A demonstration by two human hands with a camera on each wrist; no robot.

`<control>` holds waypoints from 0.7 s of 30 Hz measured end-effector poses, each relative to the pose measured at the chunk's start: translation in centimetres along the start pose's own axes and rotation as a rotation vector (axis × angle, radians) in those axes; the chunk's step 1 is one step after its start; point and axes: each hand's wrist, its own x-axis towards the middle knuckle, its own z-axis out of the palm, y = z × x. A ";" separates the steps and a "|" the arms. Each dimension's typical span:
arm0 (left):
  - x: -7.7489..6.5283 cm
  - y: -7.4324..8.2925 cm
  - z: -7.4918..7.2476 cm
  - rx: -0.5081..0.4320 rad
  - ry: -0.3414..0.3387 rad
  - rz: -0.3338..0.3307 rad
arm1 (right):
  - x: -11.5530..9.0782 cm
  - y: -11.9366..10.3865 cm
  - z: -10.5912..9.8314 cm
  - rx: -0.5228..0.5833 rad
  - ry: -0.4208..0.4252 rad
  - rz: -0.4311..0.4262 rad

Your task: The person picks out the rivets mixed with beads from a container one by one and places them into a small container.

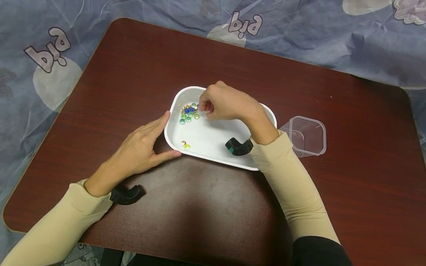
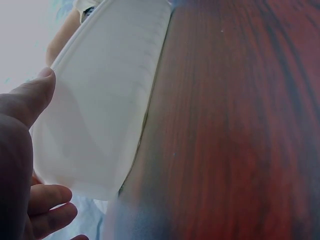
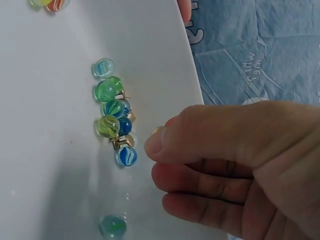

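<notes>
A white tray [image 1: 219,157] holds a cluster of glass marbles [image 1: 188,114], green, blue and yellow, mixed with small gold-coloured metal pieces [image 3: 120,142]. Two more marbles [image 1: 185,145] lie near its front left corner. My right hand [image 1: 229,101] is over the tray beside the cluster, thumb and index finger pinched together. A tiny gold-coloured piece [image 3: 156,129] shows at the thumb tip, mostly hidden by the fingers. My left hand [image 1: 141,147] rests against the tray's left end, fingers at the side and thumb [image 2: 42,90] at the front rim, spread and fairly straight.
A clear plastic container [image 1: 307,136] lies to the right of the tray, close to my right forearm. A lone teal marble [image 3: 113,227] sits apart from the cluster. The dark red-brown table [image 1: 159,55] has patterned blue cloth [image 1: 299,33] beyond its edges.
</notes>
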 end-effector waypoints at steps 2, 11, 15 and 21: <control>0.0 0.0 0.0 0.002 0.000 -0.002 | -0.1 0.0 -0.2 -0.008 0.002 0.000; 0.1 0.0 0.1 0.008 0.001 -0.004 | -0.8 -0.3 -1.0 -0.044 0.057 -0.012; 0.1 0.1 0.1 -0.001 0.007 -0.003 | -1.1 -0.2 -1.3 -0.053 0.057 0.004; 0.0 0.0 0.2 -0.009 0.011 0.015 | -1.5 -0.3 -1.5 -0.047 0.052 0.011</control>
